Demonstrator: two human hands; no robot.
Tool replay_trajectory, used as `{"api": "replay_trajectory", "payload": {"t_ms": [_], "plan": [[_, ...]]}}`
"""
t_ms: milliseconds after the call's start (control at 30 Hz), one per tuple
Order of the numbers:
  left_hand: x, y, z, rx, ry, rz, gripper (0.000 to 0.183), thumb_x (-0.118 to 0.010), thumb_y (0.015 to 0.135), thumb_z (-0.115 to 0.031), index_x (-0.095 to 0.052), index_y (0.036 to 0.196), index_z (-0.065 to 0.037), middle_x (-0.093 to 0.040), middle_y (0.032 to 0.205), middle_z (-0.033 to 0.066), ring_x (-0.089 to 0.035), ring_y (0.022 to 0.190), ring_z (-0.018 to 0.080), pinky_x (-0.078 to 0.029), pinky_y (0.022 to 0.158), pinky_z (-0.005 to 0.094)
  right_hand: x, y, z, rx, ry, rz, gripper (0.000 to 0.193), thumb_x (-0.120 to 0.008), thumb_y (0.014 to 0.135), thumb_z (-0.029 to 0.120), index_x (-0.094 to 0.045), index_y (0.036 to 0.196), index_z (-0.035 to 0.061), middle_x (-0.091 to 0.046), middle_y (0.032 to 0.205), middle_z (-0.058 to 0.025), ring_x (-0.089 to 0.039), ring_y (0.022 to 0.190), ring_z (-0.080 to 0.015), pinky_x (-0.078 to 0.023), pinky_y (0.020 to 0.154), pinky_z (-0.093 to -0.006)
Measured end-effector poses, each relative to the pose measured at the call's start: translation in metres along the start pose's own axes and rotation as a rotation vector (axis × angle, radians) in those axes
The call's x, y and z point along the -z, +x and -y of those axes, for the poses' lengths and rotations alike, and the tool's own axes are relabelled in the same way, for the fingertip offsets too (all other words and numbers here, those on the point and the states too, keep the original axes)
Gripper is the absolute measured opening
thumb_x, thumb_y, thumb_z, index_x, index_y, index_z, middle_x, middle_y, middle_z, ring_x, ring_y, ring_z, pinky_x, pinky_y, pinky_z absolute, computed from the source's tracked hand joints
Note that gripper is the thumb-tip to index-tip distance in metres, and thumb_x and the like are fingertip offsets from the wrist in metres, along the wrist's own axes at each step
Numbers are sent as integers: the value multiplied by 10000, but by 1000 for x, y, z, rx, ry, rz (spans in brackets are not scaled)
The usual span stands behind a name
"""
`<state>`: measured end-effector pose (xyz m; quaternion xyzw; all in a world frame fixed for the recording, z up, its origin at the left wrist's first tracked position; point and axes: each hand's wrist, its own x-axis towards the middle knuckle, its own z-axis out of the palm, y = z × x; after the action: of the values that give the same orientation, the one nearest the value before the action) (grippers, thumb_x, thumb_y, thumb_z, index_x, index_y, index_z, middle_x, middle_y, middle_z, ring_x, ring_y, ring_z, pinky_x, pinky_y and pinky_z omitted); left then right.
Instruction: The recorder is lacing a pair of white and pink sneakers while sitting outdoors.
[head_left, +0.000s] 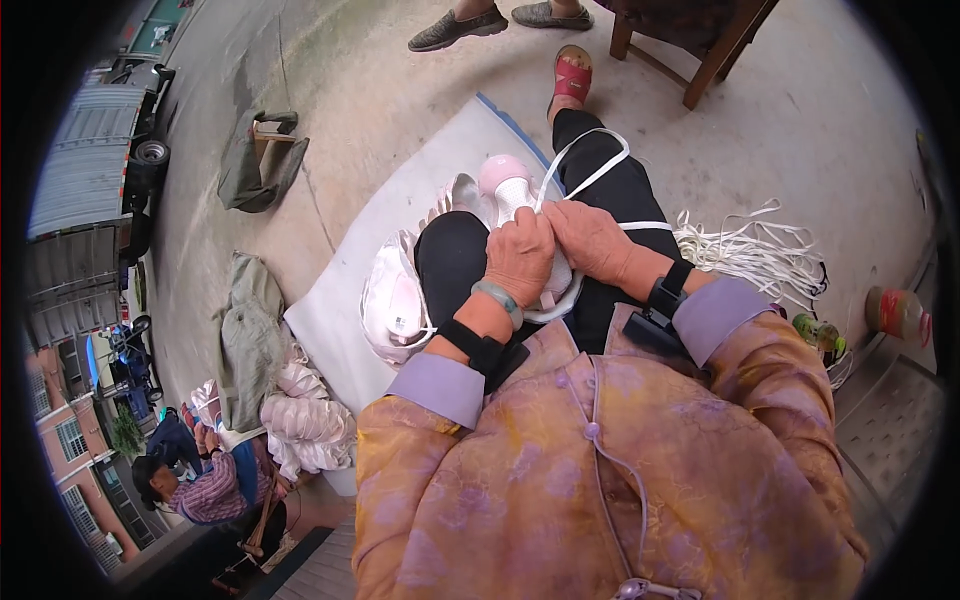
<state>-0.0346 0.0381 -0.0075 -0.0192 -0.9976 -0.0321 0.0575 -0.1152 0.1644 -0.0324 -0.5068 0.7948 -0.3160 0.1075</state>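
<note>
Bare concrete [370, 90] spread around the seated person, with a white sheet [345, 310] over part of it. Nearest was a patterned orange and lilac jacket [600, 470], its sleeves reaching forward to both hands. Between the black-trousered legs [610, 180] sat the shoe [507, 174], toe pointing away: a rounded, soft pink toe, then a white, textured upper, the rest partly covered by the hands. The right hand [592, 236] was closed, thumb and fingers pinching a flat white lace [626, 150] that looped above the right leg. The left hand [521, 256] curled over the upper; I could not tell how tightly, or what its hidden fingertips held. Beside the left knee lay another pale pink shoe [380, 285]; right of the legs, a tangle of white laces [745, 245]. Farther off were a co-worker [215, 490] in a checked shirt and a parked truck [95, 150]
</note>
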Motion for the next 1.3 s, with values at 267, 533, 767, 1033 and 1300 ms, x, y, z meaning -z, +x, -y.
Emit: {"api": "replay_trajectory", "payload": {"t_ms": [267,533,767,1033,1300], "plan": [[75,-80,15,-55,-356,-123,97,-557,709,36,-494,766,-9,-572,927,158,-563,661,297,-461,560,348,22,-21,9,65,130,-116,300,-538,770,102,-507,1061,38,-587,821,-133,-591,771,-319,-476,675,-419],[67,-304,101,760,-164,-40,130,-516,795,-48,-456,689,-1,-514,664,155,-501,584,317,-401,522,391,23,17,-11,85,87,-221,158,-575,753,80,-615,905,93,-573,839,-88,-583,792,-296,-479,672,-383],[129,-239,76,1214,-1077,-494,180,-553,856,-163,-580,765,-9,-599,711,94,-537,603,109,-446,585,255,19,41,-21,297,-125,-64,74,-606,732,77,-592,802,95,-553,883,-80,-549,850,-255,-412,846,-389],[188,-171,77,438,-1638,-598,236,-556,846,-191,-505,704,-9,-497,1182,281,-569,559,196,-473,535,292,40,40,-22,367,-444,29,67,-613,717,105,-583,777,112,-526,614,-44,-575,703,-205,-309,1020,-459],[194,-125,41,39,-1945,-379,253,-547,839,-153,-488,668,24,-584,914,296,-608,544,289,-493,454,365,30,24,-40,-166,-59,-389,115,-559,806,109,-603,902,64,-592,645,-106,-595,602,-264,-480,605,-326]]}}
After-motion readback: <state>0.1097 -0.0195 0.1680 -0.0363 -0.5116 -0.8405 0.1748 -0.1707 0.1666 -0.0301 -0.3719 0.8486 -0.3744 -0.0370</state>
